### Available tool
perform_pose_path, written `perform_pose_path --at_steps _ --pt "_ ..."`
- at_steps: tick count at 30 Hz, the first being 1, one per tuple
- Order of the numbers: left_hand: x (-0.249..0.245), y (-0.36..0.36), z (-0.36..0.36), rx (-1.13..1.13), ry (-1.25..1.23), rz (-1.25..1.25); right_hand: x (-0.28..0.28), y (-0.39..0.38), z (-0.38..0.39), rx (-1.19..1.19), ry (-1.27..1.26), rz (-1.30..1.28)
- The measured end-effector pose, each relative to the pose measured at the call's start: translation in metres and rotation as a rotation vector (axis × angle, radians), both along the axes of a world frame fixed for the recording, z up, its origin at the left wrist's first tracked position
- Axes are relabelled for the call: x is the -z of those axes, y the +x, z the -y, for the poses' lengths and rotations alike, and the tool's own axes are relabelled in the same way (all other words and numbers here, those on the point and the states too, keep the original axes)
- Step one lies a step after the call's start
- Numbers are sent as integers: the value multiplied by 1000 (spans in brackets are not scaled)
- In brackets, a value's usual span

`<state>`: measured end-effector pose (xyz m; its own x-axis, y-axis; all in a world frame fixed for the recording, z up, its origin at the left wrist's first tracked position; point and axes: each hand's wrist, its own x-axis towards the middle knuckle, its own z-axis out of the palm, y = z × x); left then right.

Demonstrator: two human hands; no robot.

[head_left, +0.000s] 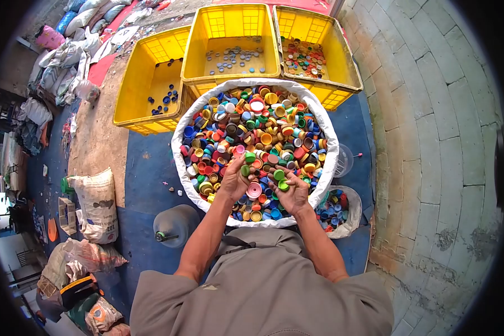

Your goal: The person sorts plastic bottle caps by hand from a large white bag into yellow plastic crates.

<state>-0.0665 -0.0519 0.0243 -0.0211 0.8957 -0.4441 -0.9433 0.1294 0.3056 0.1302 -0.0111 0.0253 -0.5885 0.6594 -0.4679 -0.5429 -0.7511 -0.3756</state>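
A wide white sack [180, 130] full of mixed coloured bottle caps [266, 138] stands right in front of me. Over the near half of the heap, my left hand [236, 180] has its fingers closed around a green bottle cap [245, 170]. Another green cap [250, 158] shows just beyond those fingertips. To the right, my right hand [294, 193] holds green bottle caps [279, 175] between thumb and fingers, one above the other. A pink cap [254, 190] lies on the heap between both hands.
Beyond the sack stand three yellow crates, left [130, 92], middle [231, 17] and right [341, 61], with sorted caps inside. A smaller bag [350, 224] of caps sits at right, a large clear bottle [176, 224] at left. A block wall [425, 151] runs along the right.
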Motion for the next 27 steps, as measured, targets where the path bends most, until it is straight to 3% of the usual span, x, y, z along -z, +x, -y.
perform_pose_path --at_steps 3,9,17,22,26,27 --pt "4 1 7 80 39 -28 -4 -2 -4 -5 18 -75" --pt "1 17 6 -16 -21 70 -20 0 -10 -78 140 -103" --pt "13 33 -18 82 19 67 17 23 -14 -13 94 -106" --pt "20 43 -63 93 -80 120 20 30 -40 150 17 9" --pt "19 45 -142 152 -82 105 23 25 -116 172 190 -39" --pt "27 41 -160 184 -59 145 9 23 -116 220 81 6"
